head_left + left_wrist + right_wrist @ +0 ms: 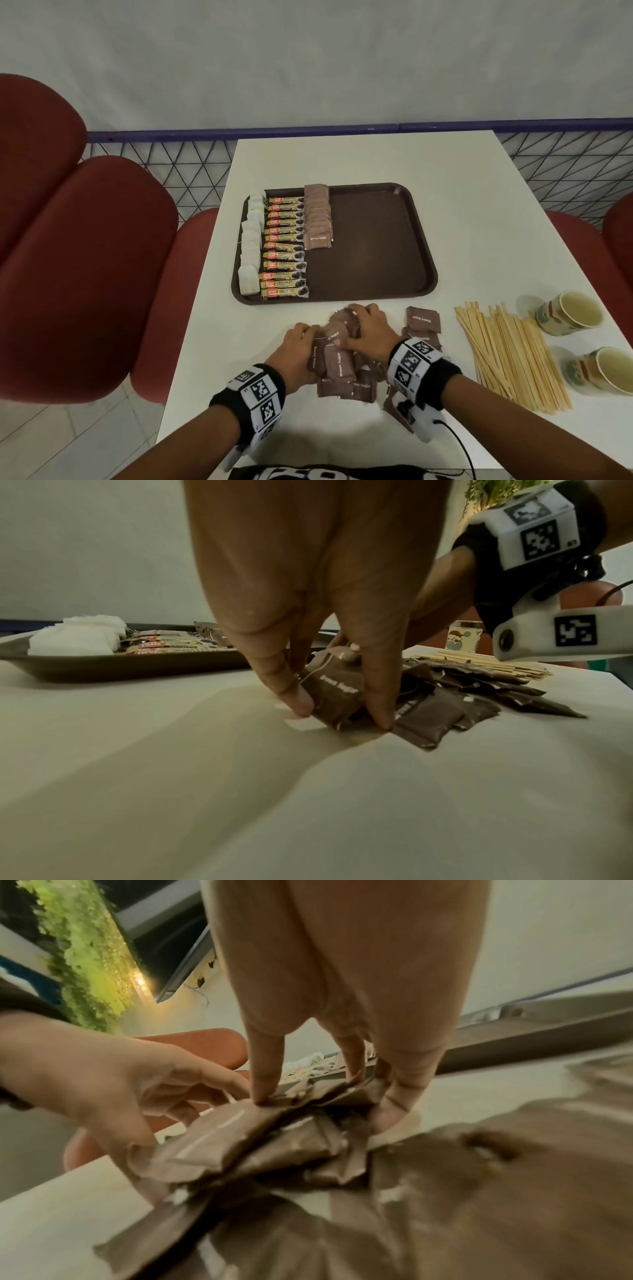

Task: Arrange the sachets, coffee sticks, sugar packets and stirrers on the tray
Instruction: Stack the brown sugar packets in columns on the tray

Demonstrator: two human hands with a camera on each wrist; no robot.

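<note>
Brown paper sugar packets [342, 368] lie heaped on the white bench [479, 240] directly under both hands. The left hand [296, 353] pinches one packet by its edges, thumb and fingers curled round it; the right hand [368, 330] has its fingers curled into the top of the same heap, gripping several. Two more packets sit just right of the right hand, and beyond them the wooden stirrers [510, 356] lie fanned, long axes running away from the person. Ahead of both hands lies the tray [394, 240]: sachets [250, 246], coffee sticks [284, 246] and a started sugar row [318, 219] fill its left side. Open room remains below that row and rightward.
</note>
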